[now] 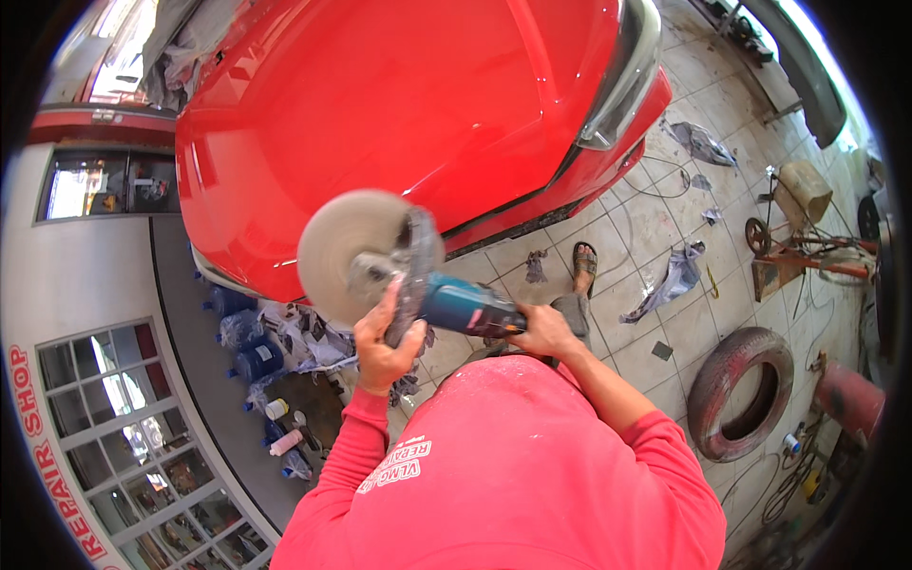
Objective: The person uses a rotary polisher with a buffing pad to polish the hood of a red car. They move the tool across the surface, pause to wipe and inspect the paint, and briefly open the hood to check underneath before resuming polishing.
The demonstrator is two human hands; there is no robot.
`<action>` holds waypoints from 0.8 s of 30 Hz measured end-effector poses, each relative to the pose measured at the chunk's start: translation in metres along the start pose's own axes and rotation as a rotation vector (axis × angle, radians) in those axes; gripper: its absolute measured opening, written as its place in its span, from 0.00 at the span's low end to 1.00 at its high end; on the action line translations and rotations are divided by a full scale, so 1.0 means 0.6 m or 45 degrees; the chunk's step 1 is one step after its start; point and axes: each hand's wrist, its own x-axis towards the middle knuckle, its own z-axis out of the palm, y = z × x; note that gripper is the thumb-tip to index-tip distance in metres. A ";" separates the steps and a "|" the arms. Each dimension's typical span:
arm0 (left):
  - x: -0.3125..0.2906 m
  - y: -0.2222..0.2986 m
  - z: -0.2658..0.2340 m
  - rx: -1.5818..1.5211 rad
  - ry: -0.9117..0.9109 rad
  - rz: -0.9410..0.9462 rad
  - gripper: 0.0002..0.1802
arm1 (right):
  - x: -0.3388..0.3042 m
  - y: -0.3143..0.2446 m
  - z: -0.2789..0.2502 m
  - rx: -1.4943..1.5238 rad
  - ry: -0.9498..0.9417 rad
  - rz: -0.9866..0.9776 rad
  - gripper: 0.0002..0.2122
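Note:
A blue and black power polisher (pixel 465 304) with a round, pale polishing pad (pixel 344 249) is in both my hands. My left hand (pixel 388 344) is closed around the dark handle beside the pad. Behind it, my right hand (pixel 548 332) wraps round the rear end of the tool's body. The pad lies over the near edge of the shiny red car hood (pixel 380 114); whether it touches the paint I cannot tell. Its surface looks smeared, as if spinning. At the hood's right corner sits the car's headlight (pixel 622 81).
On the tiled floor at right lie a tire (pixel 741 394), crumpled plastic sheeting (pixel 670 280) and a rusty wheeled frame (pixel 793 266). Blue water jugs (pixel 256 361) and bottles stand at left along a wall with a paned window (pixel 142 446). A cable (pixel 665 185) curls near the car.

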 end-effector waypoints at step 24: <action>0.163 0.098 0.250 0.147 -0.529 0.580 0.37 | -0.075 0.194 0.020 0.532 0.439 0.198 0.16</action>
